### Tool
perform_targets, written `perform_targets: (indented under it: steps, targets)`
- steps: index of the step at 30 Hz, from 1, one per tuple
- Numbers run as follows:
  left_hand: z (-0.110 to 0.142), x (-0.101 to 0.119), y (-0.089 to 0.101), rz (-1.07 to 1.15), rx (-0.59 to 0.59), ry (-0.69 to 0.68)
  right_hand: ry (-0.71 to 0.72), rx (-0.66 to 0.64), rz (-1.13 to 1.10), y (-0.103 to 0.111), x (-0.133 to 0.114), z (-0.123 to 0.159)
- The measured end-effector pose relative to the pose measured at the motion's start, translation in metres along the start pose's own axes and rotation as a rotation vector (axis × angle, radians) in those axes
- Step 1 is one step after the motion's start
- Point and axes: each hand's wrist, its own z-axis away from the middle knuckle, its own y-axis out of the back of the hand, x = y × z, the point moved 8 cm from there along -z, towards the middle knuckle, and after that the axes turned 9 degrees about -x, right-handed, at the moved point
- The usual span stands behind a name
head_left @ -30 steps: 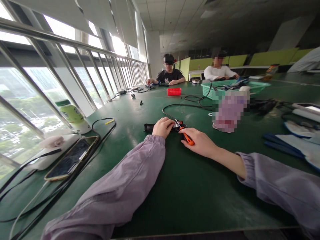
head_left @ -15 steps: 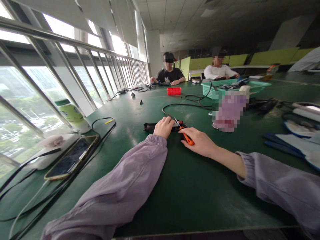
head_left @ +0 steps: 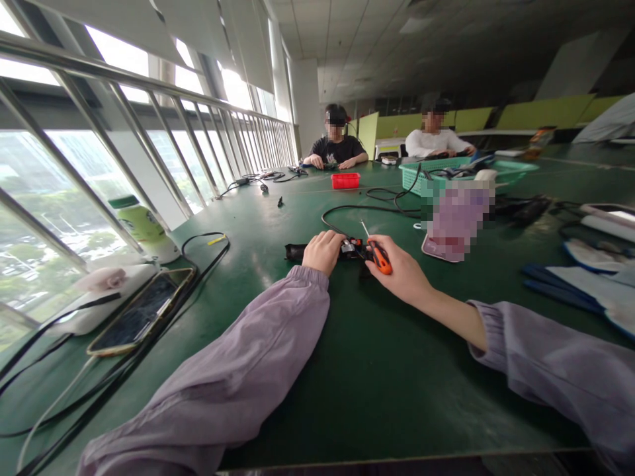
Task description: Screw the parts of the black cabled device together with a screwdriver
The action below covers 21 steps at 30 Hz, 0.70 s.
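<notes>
My left hand [head_left: 323, 251] is closed over a black plug-like part [head_left: 297, 252] that lies on the green table [head_left: 347, 370], with a black cable [head_left: 347, 211] running away from it. My right hand [head_left: 401, 272] grips an orange-handled screwdriver [head_left: 381, 256]. Its thin metal shaft points up and away from the part, with the tip lifted clear of it. Both arms wear lilac sleeves.
A phone [head_left: 141, 312] and cables lie at the left by a white-and-green bottle [head_left: 143, 228]. A blurred pink object [head_left: 454, 221], a green basket [head_left: 461, 173] and a red tray [head_left: 345, 180] stand further back. Two people sit at the far end. Blue-and-white items [head_left: 585, 277] lie on the right.
My right hand has lifted and drawn the screwdriver to the right, so its tip has left the part and now points upward. My left hand has stayed on the part.
</notes>
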Motion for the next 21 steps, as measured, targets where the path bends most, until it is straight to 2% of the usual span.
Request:
perform_targets:
  steps: [4,8,13,21]
  targets:
    - [-0.006,0.015,0.002,0.163,0.032,-0.097,-0.068,0.052,-0.076,0.002,0.010,-0.001]
    - [-0.014,0.025,-0.006,0.120,0.007,-0.121,-0.059,0.047,-0.084,0.001,0.010,-0.001]
    - [-0.016,0.024,-0.011,0.090,-0.027,-0.128,-0.051,0.020,-0.083,-0.002,0.007,0.000]
    - [-0.016,0.026,-0.013,0.088,0.012,-0.190,-0.059,0.007,-0.086,-0.002,0.008,0.000]
